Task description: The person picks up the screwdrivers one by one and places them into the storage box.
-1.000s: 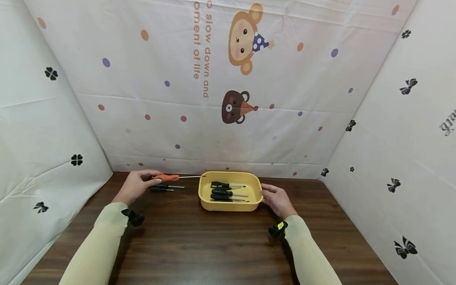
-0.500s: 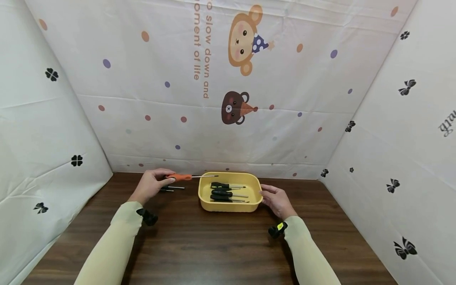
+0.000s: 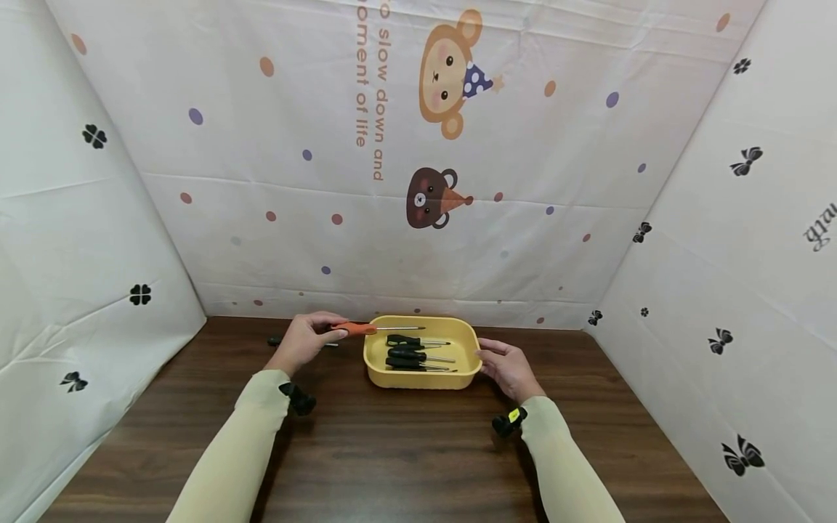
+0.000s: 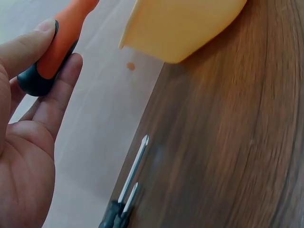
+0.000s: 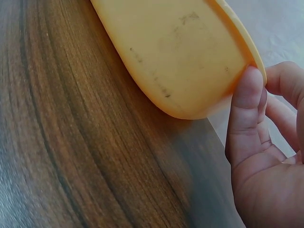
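My left hand pinches an orange-and-black screwdriver by its handle, thumb on one side and fingers on the other. Its shaft points right, over the left end of a yellow plastic tray. Inside the tray lie several black-handled screwdrivers, shafts pointing right. At the tray's right end, my right hand pinches the rim between thumb and fingers, as the right wrist view shows. Two dark-handled screwdrivers lie on the table under the left hand; in the head view that hand mostly hides them.
The brown wooden table carries the tray close to its back edge. White printed cloth rises right behind it, and similar cloth stands along the left and right sides.
My left hand has moved right with the orange screwdriver, bringing its shaft from the tray's left rim to over the tray. The right hand and the tray have stayed in place.
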A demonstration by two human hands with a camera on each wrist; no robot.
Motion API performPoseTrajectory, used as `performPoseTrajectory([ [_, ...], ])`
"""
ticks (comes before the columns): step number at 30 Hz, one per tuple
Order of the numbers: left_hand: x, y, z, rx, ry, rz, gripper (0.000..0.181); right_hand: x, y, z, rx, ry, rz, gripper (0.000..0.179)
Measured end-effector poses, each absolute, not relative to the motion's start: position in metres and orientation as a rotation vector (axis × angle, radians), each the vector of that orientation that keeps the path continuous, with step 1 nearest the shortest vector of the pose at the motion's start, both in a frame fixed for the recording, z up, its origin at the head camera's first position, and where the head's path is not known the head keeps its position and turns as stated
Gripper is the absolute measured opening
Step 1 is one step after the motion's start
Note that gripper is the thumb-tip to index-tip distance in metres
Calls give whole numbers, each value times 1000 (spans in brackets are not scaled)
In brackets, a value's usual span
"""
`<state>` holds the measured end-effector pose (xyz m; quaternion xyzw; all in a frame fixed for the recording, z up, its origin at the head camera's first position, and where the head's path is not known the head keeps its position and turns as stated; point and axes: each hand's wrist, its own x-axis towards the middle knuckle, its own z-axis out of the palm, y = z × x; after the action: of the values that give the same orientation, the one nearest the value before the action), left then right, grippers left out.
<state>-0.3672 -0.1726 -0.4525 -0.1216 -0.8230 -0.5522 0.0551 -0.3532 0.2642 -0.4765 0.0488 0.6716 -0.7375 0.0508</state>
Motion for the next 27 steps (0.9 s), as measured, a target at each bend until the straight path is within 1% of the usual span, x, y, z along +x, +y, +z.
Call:
performPoseTrajectory([
  [5,-370,-164,-451,-403,-2491,-1701,32,-353,265,-477,130,2044,-2243,50],
  [10,-372,-154,-449,-418,-2499,-1705,29,-353,265,-476,139,2041,-2242,49],
  [27,-380,-113,-452,-493,-2540,-1590,29,-355,266,-480,152,2023,-2260,48],
])
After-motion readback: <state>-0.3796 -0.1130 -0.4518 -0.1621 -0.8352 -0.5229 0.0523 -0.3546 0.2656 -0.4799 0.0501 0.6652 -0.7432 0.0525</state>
